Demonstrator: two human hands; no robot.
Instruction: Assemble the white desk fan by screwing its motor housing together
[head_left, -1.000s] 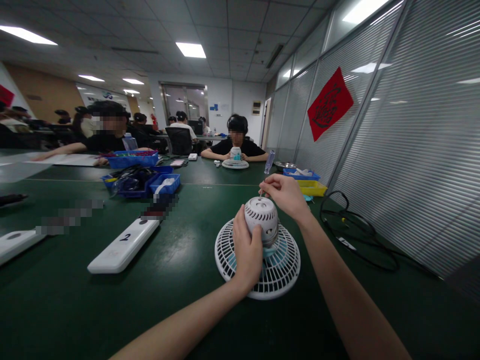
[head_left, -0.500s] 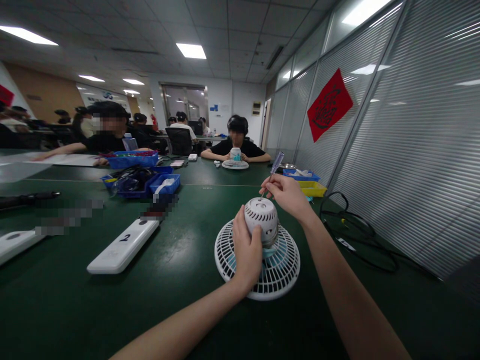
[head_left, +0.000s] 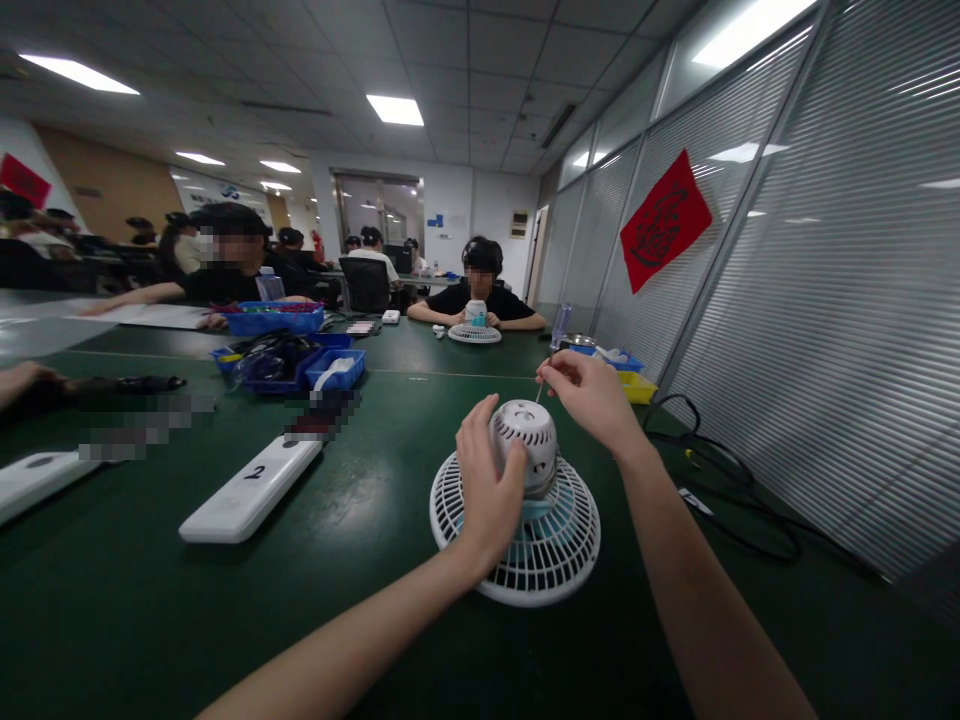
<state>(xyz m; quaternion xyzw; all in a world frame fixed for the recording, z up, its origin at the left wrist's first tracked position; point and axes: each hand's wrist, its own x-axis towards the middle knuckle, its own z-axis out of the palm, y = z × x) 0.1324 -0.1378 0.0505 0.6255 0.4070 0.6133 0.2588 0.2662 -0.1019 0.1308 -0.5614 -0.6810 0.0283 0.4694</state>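
Note:
A small white fan [head_left: 553, 545] lies grille-down on the green table [head_left: 360, 590], its round motor housing [head_left: 527, 442] pointing up. My left hand [head_left: 487, 490] is wrapped round the left side of that housing. My right hand [head_left: 592, 398] pinches a thin screwdriver [head_left: 556, 335] with a clear bluish handle. Its tip hovers just above the housing's upper right edge.
A white power strip marked 2 [head_left: 251, 490] lies to the left. Blue trays [head_left: 300, 362] with cables stand behind it, blue and yellow trays [head_left: 626, 375] at the right. A black cable [head_left: 720, 480] loops by the blinds. Other people sit across the table; one has a similar fan [head_left: 474, 327].
My right hand with the screwdriver has lifted off the housing top and shifted right. My left hand has slid slightly higher on the housing. A person's hand has appeared at the far left.

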